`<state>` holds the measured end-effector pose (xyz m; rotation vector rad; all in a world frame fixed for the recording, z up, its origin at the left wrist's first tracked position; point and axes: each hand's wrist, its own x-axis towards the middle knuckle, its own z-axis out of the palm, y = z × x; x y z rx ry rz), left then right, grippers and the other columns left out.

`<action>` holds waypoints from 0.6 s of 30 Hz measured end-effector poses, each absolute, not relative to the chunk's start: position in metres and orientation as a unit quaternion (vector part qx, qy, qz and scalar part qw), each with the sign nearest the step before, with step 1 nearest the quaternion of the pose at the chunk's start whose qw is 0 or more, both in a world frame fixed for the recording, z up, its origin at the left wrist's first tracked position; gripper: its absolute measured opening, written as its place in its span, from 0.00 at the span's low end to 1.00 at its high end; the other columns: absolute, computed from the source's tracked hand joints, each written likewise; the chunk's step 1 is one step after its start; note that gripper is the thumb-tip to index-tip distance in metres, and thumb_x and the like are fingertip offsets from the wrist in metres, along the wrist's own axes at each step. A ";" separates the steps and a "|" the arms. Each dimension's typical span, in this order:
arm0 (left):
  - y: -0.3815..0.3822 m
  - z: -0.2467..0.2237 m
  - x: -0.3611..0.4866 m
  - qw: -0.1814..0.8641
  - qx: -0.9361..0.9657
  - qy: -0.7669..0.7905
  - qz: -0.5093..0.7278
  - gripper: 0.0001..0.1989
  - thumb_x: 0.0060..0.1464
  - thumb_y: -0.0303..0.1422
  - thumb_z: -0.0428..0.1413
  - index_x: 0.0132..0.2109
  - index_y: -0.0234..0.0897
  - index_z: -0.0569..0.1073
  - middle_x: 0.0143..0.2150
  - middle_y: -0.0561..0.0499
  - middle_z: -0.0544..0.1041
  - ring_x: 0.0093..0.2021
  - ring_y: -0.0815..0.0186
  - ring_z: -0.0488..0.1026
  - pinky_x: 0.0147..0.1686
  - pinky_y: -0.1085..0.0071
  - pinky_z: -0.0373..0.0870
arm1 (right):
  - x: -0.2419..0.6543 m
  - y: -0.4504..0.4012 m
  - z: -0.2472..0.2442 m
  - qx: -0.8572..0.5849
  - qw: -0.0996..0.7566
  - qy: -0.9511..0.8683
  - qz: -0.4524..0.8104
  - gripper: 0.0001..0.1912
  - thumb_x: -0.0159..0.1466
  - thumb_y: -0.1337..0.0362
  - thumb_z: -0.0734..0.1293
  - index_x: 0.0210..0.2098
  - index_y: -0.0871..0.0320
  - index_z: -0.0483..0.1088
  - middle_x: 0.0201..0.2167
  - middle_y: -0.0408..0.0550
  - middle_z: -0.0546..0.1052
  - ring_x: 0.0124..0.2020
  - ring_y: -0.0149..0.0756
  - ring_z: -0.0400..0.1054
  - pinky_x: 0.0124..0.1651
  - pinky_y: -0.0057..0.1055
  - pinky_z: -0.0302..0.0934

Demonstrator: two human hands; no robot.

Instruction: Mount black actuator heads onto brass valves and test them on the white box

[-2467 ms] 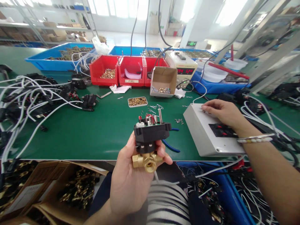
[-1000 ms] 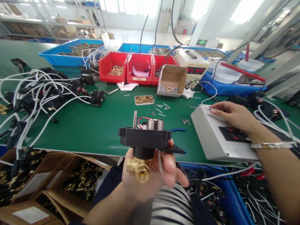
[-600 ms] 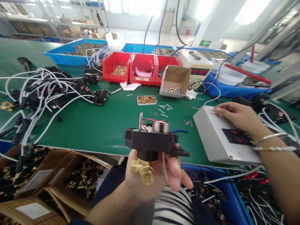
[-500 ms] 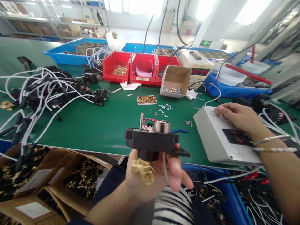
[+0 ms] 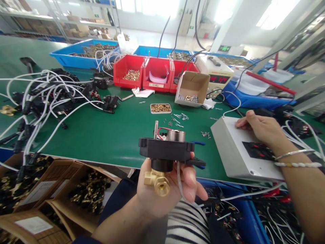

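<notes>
My left hand (image 5: 162,196), palm up, is closed around a motorized valve (image 5: 166,149). The valve has a black plastic housing with no cover over its silver motor, upright metal shaft and red wires. Its brass valve body (image 5: 157,183) points down over my palm, and a pale cable hangs between my fingers. My right hand (image 5: 264,130) rests on a grey control box (image 5: 236,145), fingertips on its top near the far left corner. The thumb is raised apart from the fingers, and nothing shows in that hand. Black-and-red terminals (image 5: 256,149) sit on the box below the wrist.
A tray of brass parts (image 5: 160,108), loose clips and screws (image 5: 205,135) lie mid-table. Red bins (image 5: 129,81), a cardboard box (image 5: 191,84) and a power supply (image 5: 215,73) stand behind. White-cabled units (image 5: 58,91) crowd the left; cartons (image 5: 63,203) sit below the edge.
My right thumb has lifted away from the fingertips on the grey box. The valve in my left hand appears slightly further right and higher. The red digits on the power supply have changed.
</notes>
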<state>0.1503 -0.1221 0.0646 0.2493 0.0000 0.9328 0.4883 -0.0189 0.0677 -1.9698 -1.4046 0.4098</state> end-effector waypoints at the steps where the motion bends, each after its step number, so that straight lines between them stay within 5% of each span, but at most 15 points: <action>1: -0.122 0.065 0.150 0.891 0.108 -0.011 0.441 0.26 0.47 0.52 0.68 0.39 0.29 0.81 0.25 0.55 0.78 0.20 0.77 0.71 0.33 0.78 0.74 | 0.488 -0.019 0.068 -0.756 0.338 -0.539 0.157 0.47 0.32 0.14 0.57 0.15 0.55 0.63 0.27 0.58 0.76 0.29 0.38 0.65 0.42 0.41 0.63; 4: -0.122 0.065 0.150 0.902 0.080 -0.029 0.422 0.23 0.52 0.47 0.66 0.41 0.28 0.82 0.28 0.52 0.83 0.24 0.73 0.78 0.35 0.77 0.76 | 0.489 -0.019 0.067 -0.753 0.340 -0.539 0.160 0.47 0.31 0.14 0.57 0.15 0.55 0.62 0.27 0.58 0.76 0.29 0.37 0.64 0.42 0.41 0.63; 12: -0.121 0.067 0.151 0.884 0.087 -0.019 0.460 0.12 0.56 0.34 0.62 0.41 0.29 0.83 0.30 0.51 0.83 0.25 0.73 0.78 0.36 0.74 0.78 | 0.496 -0.021 0.064 -0.751 0.332 -0.548 0.160 0.49 0.35 0.14 0.56 0.19 0.57 0.69 0.29 0.57 0.76 0.31 0.39 0.66 0.42 0.40 0.63; 18: -0.121 0.067 0.152 0.876 0.120 0.007 0.466 0.12 0.58 0.38 0.61 0.39 0.33 0.84 0.31 0.53 0.83 0.27 0.73 0.78 0.36 0.76 0.77 | 0.498 -0.021 0.063 -0.744 0.317 -0.567 0.159 0.49 0.40 0.15 0.55 0.21 0.57 0.70 0.29 0.56 0.77 0.30 0.37 0.65 0.40 0.38 0.62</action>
